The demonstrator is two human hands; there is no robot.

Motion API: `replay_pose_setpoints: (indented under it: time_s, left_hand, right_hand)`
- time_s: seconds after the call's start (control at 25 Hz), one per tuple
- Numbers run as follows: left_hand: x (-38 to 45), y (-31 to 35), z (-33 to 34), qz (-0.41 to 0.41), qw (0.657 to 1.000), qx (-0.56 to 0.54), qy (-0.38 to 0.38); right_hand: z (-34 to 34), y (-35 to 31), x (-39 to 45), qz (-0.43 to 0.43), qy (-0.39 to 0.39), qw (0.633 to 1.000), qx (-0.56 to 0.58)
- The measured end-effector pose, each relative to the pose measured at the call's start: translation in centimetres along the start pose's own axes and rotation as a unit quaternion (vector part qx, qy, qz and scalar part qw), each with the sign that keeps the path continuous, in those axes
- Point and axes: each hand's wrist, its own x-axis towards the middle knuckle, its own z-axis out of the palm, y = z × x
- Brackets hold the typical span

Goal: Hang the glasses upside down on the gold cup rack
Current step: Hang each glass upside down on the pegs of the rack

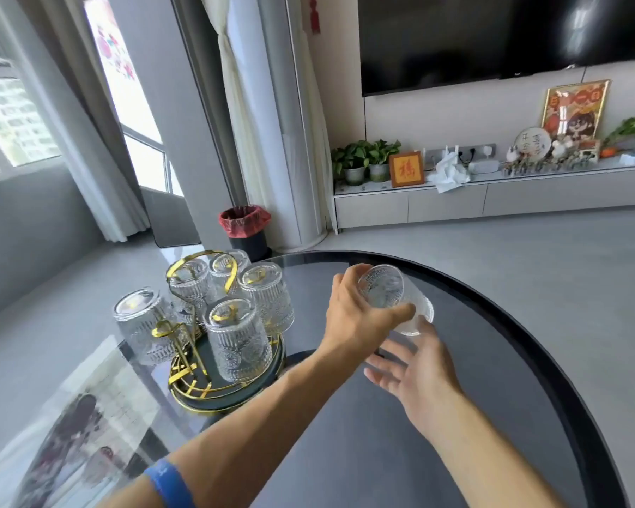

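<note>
While the left hand (pixel 360 313) grips a glass (pixel 389 298), apparently tilted, the rack (pixel 213 346) stands near.

The glasses (pixel 237 339) are clear, with ribbed sides and what looks like a round embossed motif. The rack (pixel 184 361) is gold on a dark green tray (pixel 235 395). The table (pixel 492 379) is glossy dark grey. The wristband (pixel 169 483) is blue.

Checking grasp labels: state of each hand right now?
Left hand: fingers closed around a ribbed glass, held above the table.
Right hand: open, fingers spread just under the glass, holding nothing.
</note>
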Motion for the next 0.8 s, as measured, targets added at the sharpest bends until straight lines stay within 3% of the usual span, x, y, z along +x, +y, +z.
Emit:
replay_pose_setpoints:
  time_s: [0.08, 0.2, 0.32, 0.44, 0.6, 0.68, 0.8]
  left_hand:
    - [-2.5, 0.9, -3.3, 0.023, 0.999, -0.049, 0.007]
    - [-6.2, 0.9, -9.3, 0.067, 0.996, -0.065, 0.009]
    - [-9.0, 0.3, -15.0, 0.113, 0.993, -0.011, 0.023]
    - [-10.9, -1.5, -20.6, 0.142, 0.988, -0.011, 0.064]
    - [-13.0, -6.4, -24.2, 0.042, 0.972, -0.087, 0.212]
    - [-13.0, -7.6, -24.6, -0.027, 0.967, -0.053, 0.247]
    - [-12.7, -7.6, -25.4, -0.041, 0.962, -0.027, 0.269]
  right_hand:
    - [0.9, 0.0, -1.5, -0.006, -0.073, 0.995, 0.069]
    - [3.7, 0.9, -4.6, -0.030, -0.136, 0.988, 0.072]
    - [7.8, 2.8, -7.6, -0.040, -0.159, 0.986, 0.012]
    - [12.0, 3.3, -10.2, -0.159, -0.167, 0.967, -0.109]
    - [17.3, 4.9, -12.1, -0.352, -0.127, 0.886, -0.273]
    - [19.2, 6.1, -12.1, -0.430, -0.128, 0.815, -0.366]
    - [20.4, 7.6, -11.4, -0.510, -0.110, 0.698, -0.491]
